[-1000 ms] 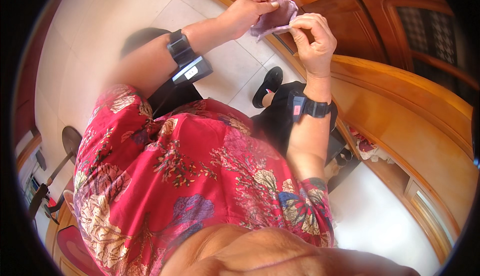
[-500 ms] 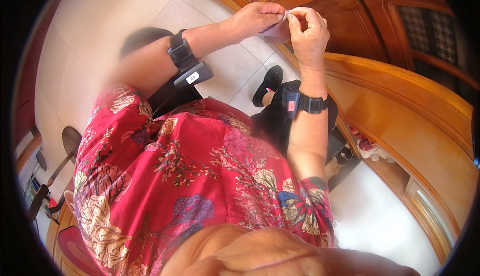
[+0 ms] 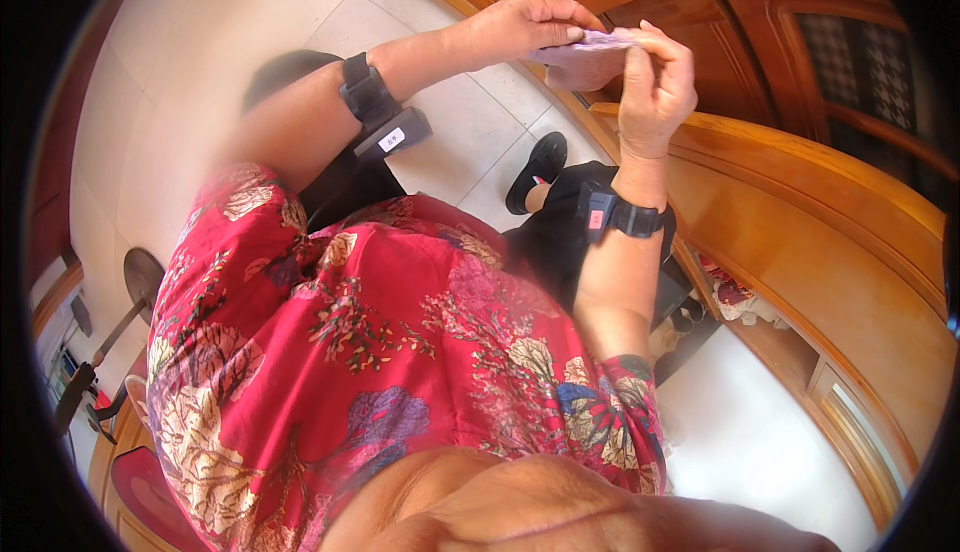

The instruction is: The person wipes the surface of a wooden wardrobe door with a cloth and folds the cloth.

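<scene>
A small pale lilac-and-pink piece of thin fabric [image 3: 590, 70] is held up between my two hands, at the top of the view. My left hand [image 3: 535, 27] pinches its left end, with the thumb lying along the upper edge. At the other end my right hand [image 3: 660, 77] grips the edge between thumb and fingers. The upper edge runs bunched between the hands and the rest hangs below it. Black straps with small dark boxes sit on both my forearms, the left strap [image 3: 368, 92] and the right strap [image 3: 636, 220].
Close behind my hands and along the right stands wooden furniture [image 3: 800, 192] with curved panels. Pale floor tiles [image 3: 470, 142] lie under my arms, with a black shoe [image 3: 545, 162] on them. At lower right is a white surface [image 3: 760, 432]. A dark round-ended object [image 3: 143, 277] is at far left.
My hands have drawn apart, the right one moving right and slightly down. The fabric now spans between them, with more of its upper edge showing.
</scene>
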Motion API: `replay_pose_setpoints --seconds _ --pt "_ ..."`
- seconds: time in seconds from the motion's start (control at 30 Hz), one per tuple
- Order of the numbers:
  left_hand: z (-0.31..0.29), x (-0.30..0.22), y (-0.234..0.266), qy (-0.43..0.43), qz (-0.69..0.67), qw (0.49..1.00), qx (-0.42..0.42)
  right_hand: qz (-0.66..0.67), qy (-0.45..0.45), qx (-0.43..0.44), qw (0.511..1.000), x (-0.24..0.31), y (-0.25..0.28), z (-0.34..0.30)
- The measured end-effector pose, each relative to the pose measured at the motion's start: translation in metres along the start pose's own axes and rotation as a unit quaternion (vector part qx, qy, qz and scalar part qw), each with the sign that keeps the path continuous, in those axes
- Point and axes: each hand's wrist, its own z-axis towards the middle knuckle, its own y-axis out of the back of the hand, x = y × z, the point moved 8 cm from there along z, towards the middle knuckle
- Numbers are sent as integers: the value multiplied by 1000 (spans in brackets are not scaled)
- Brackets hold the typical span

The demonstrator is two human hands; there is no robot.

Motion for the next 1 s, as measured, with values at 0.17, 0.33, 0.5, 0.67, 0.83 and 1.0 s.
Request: replay_pose_setpoints --seconds 0.17,0.33,0.5,0.67,0.83,1.0 --pt "5 13 5 31 -123 992 26 116 -81 -94 985 -7 25 2" --pt "6 22 4 31 -274 961 6 157 -127 -179 963 -17 43 3" --pt "10 14 -1 -84 -121 985 86 164 -130 -200 957 -23 49 2" --pt "25 52 -14 -25 5 995 95 192 -138 -194 952 -19 45 1" --pt "29 70 -14 5 56 995 76 214 -127 -179 952 -17 41 2" --pt "29 68 -14 16 81 995 56 220 -108 -164 955 -17 42 0"
